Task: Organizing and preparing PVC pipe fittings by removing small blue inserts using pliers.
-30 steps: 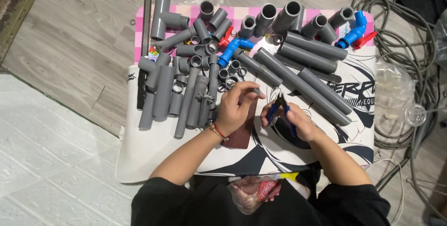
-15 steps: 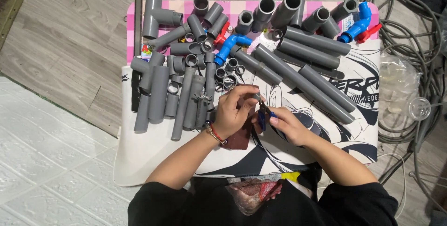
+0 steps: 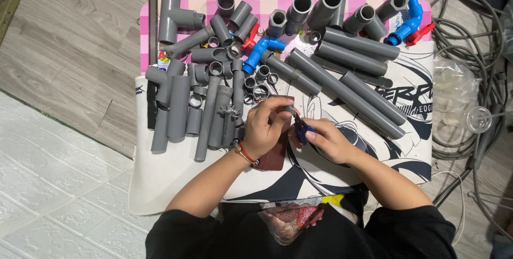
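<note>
The left hand hides the small piece it pinches; the blue-handled tool is mostly covered by the right hand.

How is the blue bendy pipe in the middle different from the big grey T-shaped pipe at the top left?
The blue elbow fitting is bright blue; the grey tee fitting is dull grey. The blue elbow fitting bends once and has two ends, while the grey tee fitting has a side branch and three ends. The blue one looks smaller. Both lie among the grey pipes, away from either hand.

I see matt grey plastic pipes, a glossy blue plastic elbow, printed cloth and wood-grain flooring.
</note>
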